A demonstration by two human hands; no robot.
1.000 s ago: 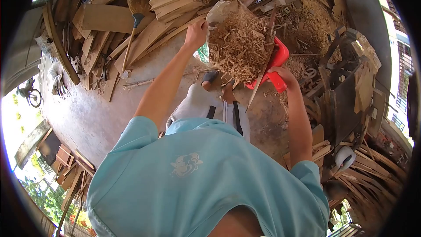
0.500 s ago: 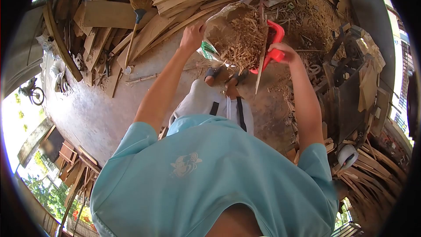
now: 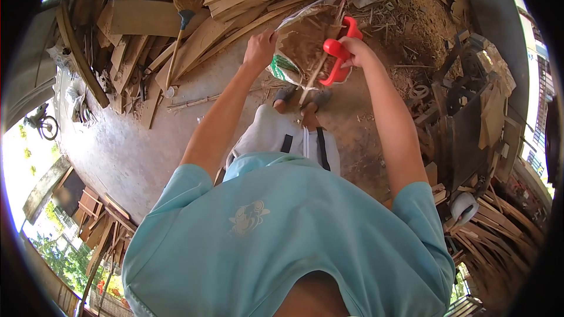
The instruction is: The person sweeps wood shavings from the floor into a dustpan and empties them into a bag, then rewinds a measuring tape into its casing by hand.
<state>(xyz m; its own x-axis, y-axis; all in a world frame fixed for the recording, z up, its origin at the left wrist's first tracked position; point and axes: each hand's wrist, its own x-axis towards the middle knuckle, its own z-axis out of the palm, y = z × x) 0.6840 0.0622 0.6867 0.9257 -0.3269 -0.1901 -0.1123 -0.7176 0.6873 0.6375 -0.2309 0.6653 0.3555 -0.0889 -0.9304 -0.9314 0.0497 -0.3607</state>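
Observation:
My left hand [image 3: 260, 51] is closed on the left rim of a white and green sack [image 3: 284, 68], whose mouth hangs open in front of my feet. Wood shavings show inside it. My right hand [image 3: 357, 53] grips the handle of a red dustpan [image 3: 336, 75], which is tipped up over the right side of the sack. A long thin wood strip [image 3: 319, 71] lies along the dustpan's left side, across the sack's mouth. The dustpan's inner face is hidden from view.
Wood boards [image 3: 144, 19] are piled at the upper left, with a broom [image 3: 179, 38] leaning on them. Shavings and sticks [image 3: 420, 29] cover the floor at the upper right. Dark machine parts [image 3: 464, 100] and more wood stand at the right.
My right hand has moved left with the red dustpan and the strip, turning them over the sack. The heap of shavings has dropped lower into the sack. My left hand stays at the rim.

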